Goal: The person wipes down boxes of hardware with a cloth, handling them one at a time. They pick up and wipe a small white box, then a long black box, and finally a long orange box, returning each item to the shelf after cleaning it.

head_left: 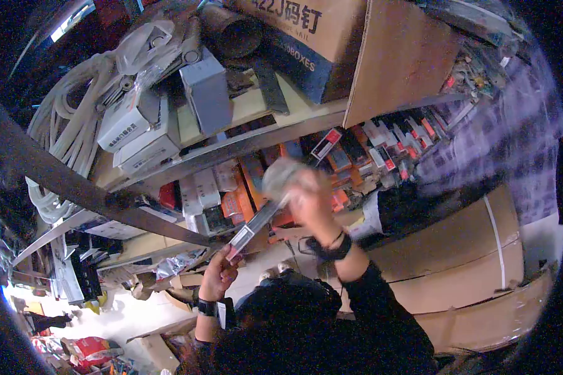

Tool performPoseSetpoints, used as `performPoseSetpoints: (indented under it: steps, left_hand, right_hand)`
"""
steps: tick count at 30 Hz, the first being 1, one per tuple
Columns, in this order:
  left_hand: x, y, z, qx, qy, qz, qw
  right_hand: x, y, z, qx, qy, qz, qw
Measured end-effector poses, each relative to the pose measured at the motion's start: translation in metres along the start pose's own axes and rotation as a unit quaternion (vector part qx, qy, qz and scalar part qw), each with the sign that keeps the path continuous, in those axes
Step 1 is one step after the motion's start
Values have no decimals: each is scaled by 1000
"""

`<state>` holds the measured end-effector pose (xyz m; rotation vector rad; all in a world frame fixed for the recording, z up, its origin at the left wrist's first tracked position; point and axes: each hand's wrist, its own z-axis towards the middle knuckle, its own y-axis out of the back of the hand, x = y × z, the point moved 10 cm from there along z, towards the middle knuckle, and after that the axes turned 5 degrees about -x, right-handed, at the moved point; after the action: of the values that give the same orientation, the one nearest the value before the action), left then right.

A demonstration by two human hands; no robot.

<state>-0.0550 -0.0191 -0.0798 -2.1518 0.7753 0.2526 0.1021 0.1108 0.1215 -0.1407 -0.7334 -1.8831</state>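
Note:
My left hand (216, 275) is closed on the lower end of a long, narrow box (249, 231), which slants up and to the right in front of the shelf. The box has a dark face, a pale label and red at its ends. Over its middle is my right hand (311, 203), smeared by motion. In its fingers is a grey-white wad that looks like a cloth (283, 176), covering part of the box. Its exact kind is too blurred to make out. The box's far end, with a red and white label, shows beyond the wad.
A lower shelf holds rows of small boxes (381, 147). Above it, a shelf edge (231, 147) carries white boxes (126, 125), a coiled hose (62, 125) and a big carton (319, 37). Large flat cartons (444, 256) lie at right, beside a purple patterned cloth (481, 162).

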Motion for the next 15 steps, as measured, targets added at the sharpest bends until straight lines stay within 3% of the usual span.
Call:
performPoseSetpoints:
  steps: [1, 2, 3, 6, 8, 10, 12, 13, 15]
  left_hand:
    - [2, 3, 4, 16, 6, 1, 1000]
    - [4, 4, 5, 32, 11, 1, 999]
    - [4, 1, 2, 31, 11, 0, 999]
    - [-2, -7, -6, 1, -46, 89, 995]
    - [-11, -8, -7, -38, -137, 191, 971]
    - [-11, -9, -5, -27, -165, 233, 958]
    - [-16, -17, -9, -45, -201, 282, 937]
    - [-17, -11, -7, -49, -202, 280, 937]
    - [1, 4, 6, -34, -88, 190, 977]
  right_hand:
    - [-12, 14, 18, -5, -33, 18, 999]
    - [-52, 16, 13, 5, -45, -175, 983]
    - [-87, 23, 17, 9, -144, -189, 971]
    - [-121, 33, 29, 10, -154, -226, 962]
    - [-127, 31, 26, 0, -167, -221, 961]
    - [-108, 38, 22, -76, -95, -230, 965]
    - [-104, 37, 14, -90, -101, -229, 964]
    - [-100, 40, 9, -105, -108, -231, 961]
    - [-74, 26, 1, -81, -90, -181, 976]
